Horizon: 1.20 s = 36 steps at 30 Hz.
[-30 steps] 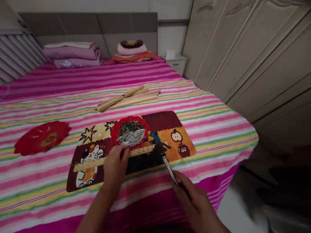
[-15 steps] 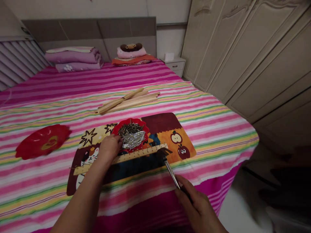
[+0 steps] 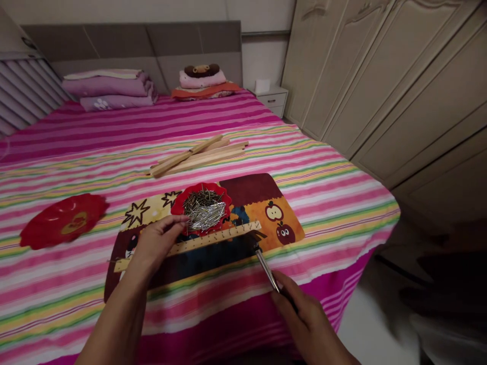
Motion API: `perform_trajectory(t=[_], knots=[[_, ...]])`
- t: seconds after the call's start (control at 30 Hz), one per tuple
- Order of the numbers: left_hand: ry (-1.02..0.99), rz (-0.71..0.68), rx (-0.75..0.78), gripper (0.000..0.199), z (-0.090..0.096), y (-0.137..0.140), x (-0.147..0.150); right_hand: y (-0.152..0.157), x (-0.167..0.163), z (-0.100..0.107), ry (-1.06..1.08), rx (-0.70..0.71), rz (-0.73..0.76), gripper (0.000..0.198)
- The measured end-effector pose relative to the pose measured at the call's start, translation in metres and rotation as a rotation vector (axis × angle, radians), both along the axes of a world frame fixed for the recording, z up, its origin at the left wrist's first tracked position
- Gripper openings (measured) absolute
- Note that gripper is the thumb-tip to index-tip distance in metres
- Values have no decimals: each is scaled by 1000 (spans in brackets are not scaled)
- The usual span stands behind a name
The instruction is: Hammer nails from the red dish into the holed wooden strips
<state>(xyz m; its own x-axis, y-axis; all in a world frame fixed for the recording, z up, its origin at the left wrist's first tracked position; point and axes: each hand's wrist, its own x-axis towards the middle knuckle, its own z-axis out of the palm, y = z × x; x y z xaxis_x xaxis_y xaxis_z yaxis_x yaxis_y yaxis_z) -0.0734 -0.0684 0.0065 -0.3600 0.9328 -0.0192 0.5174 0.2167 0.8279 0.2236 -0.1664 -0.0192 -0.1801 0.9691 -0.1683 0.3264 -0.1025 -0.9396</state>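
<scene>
My right hand point(image 3: 304, 317) is wrapped round the handle of a claw hammer point(image 3: 266, 266). The dark hammer head lies low beside the right end of a pale wooden strip point(image 3: 213, 237), which has several nails standing up along it. My left hand point(image 3: 162, 238) is over the strip's left half, by the left rim of a red scalloped dish point(image 3: 229, 204). Its thumb and fingertips are pinched together; what they hold, if anything, is too small to make out. Dark and silvery nails point(image 3: 207, 215) fill the dish. Strip and dish both lie on a patterned mat point(image 3: 245, 190).
More wooden strips point(image 3: 201, 158) lie in a loose pile behind the mat. A red plate point(image 3: 57, 223) sits to the left on the striped bedspread point(image 3: 335, 203). Folded bedding point(image 3: 110, 88) is stacked by the headboard. The bed's edge drops off at the right, facing wardrobe doors point(image 3: 361, 76).
My left hand has drawn back from the nails, down and left over the wooden strip, its fingertips now pinched. My right hand and the hammer have stayed nearly still. The view has shifted slightly.
</scene>
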Motion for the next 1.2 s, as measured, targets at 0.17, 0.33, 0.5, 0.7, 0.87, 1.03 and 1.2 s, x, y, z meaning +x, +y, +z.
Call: perform_trajectory(t=[0.17,0.33,0.5,0.7,0.87,1.03,1.2], knots=[[-386,-9,-102,51,6,-21,17,0,-2,2,50,-3,3,42],[-382,38,-123,49,-15,-27,34,-2,-2,1,45,-11,6,42],[-398,102,-118,46,-30,-23,42,-2,0,2,50,-25,47,42],[-398,115,-147,45,-28,-21,42,0,1,3,28,-23,67,41],[-393,109,-145,45,-30,-21,43,1,2,3,19,-37,120,42],[-411,123,-161,43,-34,-20,45,1,2,0,39,-40,121,42],[-427,137,-95,40,-43,-21,52,0,-1,0,28,-44,100,42]])
